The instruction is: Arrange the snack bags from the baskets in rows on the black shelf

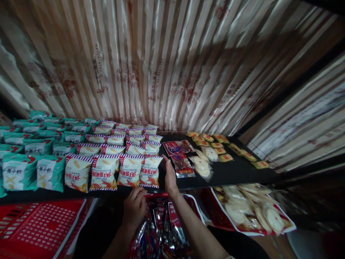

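My right hand [170,177] is upright with its fingers stretched out, beside the right end of the rows of white snack bags. The nearest one is the end snack bag [150,172], which has a striped top edge and a shrimp picture. My left hand [134,205] is low at the front edge of the black shelf [164,183], just under the front bags. Its fingers are curled, and whatever they may hold is hidden. Below and between my arms stands a red basket [192,203] filled with dark red shiny packets [172,219].
Teal snack bags [50,172] fill the shelf's left side. Flat red packets [182,163], white round packs [202,167] and small yellow packets [217,145] lie to the right. A red crate [40,223] is below left; another basket [234,230] holds white packs. Striped sheeting [151,72] hangs behind.
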A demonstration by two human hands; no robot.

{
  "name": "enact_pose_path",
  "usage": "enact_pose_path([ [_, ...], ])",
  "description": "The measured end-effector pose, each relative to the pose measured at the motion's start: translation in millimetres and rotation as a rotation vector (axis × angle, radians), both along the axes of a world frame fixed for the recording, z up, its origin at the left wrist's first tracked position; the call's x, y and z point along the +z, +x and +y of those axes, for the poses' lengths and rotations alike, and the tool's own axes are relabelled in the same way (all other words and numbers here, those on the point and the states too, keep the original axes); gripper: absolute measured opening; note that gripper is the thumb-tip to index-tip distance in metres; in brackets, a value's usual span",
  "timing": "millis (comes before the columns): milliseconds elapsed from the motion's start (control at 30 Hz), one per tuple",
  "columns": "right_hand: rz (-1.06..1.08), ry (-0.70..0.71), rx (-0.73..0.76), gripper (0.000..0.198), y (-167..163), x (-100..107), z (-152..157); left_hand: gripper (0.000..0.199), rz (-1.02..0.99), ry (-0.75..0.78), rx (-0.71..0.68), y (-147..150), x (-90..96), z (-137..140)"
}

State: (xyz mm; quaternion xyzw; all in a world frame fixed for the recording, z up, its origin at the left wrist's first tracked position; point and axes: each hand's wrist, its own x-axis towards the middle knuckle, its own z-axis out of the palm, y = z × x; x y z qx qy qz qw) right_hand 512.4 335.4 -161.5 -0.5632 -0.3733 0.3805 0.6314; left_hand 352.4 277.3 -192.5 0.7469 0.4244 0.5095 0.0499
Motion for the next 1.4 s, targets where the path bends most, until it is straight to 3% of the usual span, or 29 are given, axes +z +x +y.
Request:
enact_pose_path([
  [167, -0.071, 0.029, 0.031, 0.066, 15.8, 0.3, 33.8, 0.027, 0.016, -0.022, -0.003, 1.2, 1.2, -1.1],
  [367, -0.019, -0.003, 0.139, 0.067, 12.9, 7.8, 60.8, 0.028, 0.041, -0.01, 0.015, 3.6, 1.6, 0.2],
  [500, 0.061, 0.009, 0.18, 0.068, 14.8, 10.8, 58.5, 0.029, 0.031, 0.002, 0.015, 4.5, 4.1, -0.2],
  [667, 0.068, 0.006, 0.118, 0.065, 21.7, 12.3, 48.3, 0.028, 0.033, 0.026, 0.002, 5.2, 5.8, -0.3],
  [967, 0.009, 0.028, 0.024, 0.068, 40.5, 9.4, 33.4, 0.023, 0.031, 0.013, -0.04, 4.2, -8.3, -5.4],
  [1267, 0.009, -0.012, 0.175, 0.069, 39.6, 9.4, 92.7, 0.025, 0.061, -0.072, -0.073, 5.0, -14.9, -12.4],
  [1400, 0.013, 0.002, 0.291, 0.068, 33.3, 6.7, 104.0, 0.025, 0.063, -0.064, -0.07, 6.4, -13.5, -10.2],
])
